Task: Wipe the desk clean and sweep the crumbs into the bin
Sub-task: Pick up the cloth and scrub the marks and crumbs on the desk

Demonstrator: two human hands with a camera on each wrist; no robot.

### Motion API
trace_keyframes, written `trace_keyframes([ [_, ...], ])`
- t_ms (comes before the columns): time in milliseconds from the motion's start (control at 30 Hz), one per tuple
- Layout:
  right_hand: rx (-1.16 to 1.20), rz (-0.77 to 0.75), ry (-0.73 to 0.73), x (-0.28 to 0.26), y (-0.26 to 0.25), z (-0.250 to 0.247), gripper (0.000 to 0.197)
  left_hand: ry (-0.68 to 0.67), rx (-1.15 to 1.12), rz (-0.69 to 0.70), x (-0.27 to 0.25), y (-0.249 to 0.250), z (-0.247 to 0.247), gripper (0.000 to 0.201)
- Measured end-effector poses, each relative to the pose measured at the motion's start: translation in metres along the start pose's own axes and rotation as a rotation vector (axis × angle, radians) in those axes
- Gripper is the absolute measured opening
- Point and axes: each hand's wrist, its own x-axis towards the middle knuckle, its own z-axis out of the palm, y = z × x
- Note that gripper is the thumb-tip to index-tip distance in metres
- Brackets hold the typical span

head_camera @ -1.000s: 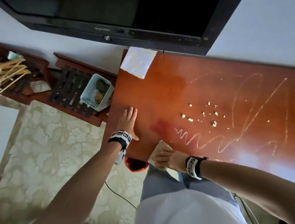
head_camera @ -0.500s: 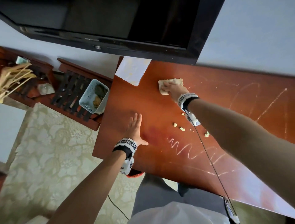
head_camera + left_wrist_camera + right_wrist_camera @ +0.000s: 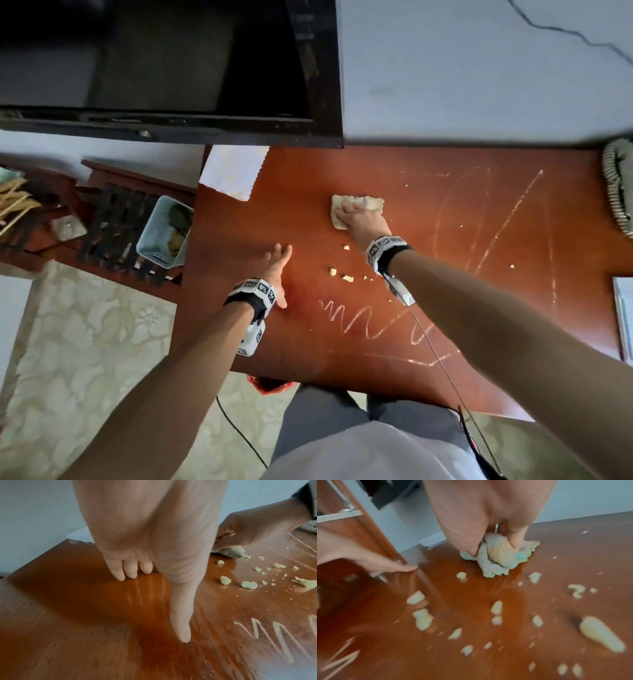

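My right hand (image 3: 356, 217) grips a crumpled cream cloth (image 3: 371, 202) and presses it onto the red-brown wooden desk (image 3: 428, 308); in the right wrist view the fingers (image 3: 515, 539) dig into the cloth (image 3: 498, 559). Pale crumbs (image 3: 347, 278) lie scattered on the desk just nearer me than the cloth, several of them large in the right wrist view (image 3: 422, 619). White chalk-like scribbles (image 3: 356, 317) mark the desk. My left hand (image 3: 275, 270) lies flat on the desk with straight fingers (image 3: 120, 572), left of the crumbs. A light blue bin (image 3: 161, 233) stands on the floor left of the desk.
A dark television (image 3: 171, 68) hangs over the desk's far left part. A white paper sheet (image 3: 233, 173) lies at the far left corner, a coiled object (image 3: 616, 192) at the far right edge. A slatted wooden rack (image 3: 113, 233) sits beside the bin. A cable (image 3: 442, 370) trails from my right wrist.
My right hand carried the cloth from the desk's near edge to the far side, then drew it right and nearer, toward the crumbs. The left hand stayed flat on the desk.
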Motion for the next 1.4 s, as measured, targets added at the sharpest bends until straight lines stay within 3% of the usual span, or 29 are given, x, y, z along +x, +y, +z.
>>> trace_keyframes([
  [200,-0.068,-0.167,-0.007,-0.051,-0.063,0.038,0.064,0.071,0.237,0.009,0.001,0.003,0.002,0.150],
  [400,0.058,-0.164,-0.049,-0.078,-0.093,0.048,0.056,0.103,0.258,0.047,0.002,-0.007,0.005,0.147],
  [567,0.790,0.180,0.032,-0.090,-0.071,0.012,0.024,0.101,0.311,0.102,-0.003,-0.014,-0.006,0.141],
  [767,1.549,0.488,0.224,-0.136,-0.002,-0.002,0.024,0.170,0.176,0.163,-0.016,0.005,-0.008,0.122],
  [867,1.740,0.593,0.258,-0.178,0.049,-0.001,0.024,0.236,0.202,0.249,-0.023,0.039,-0.003,0.119],
  [1000,1.625,0.717,0.427,-0.243,0.131,0.002,0.026,0.226,0.149,0.317,-0.025,0.091,-0.002,0.122],
  [1200,1.045,0.948,0.682,-0.331,0.256,0.012,0.026,0.283,0.189,0.263,-0.022,0.166,-0.003,0.101],
  [1267,0.992,1.004,0.664,-0.337,0.281,0.025,0.030,0.294,0.200,0.221,-0.018,0.178,0.000,0.087],
  [1400,0.902,1.027,0.454,-0.319,0.303,0.062,0.035,0.325,0.221,0.124,-0.006,0.184,0.006,0.064],
])
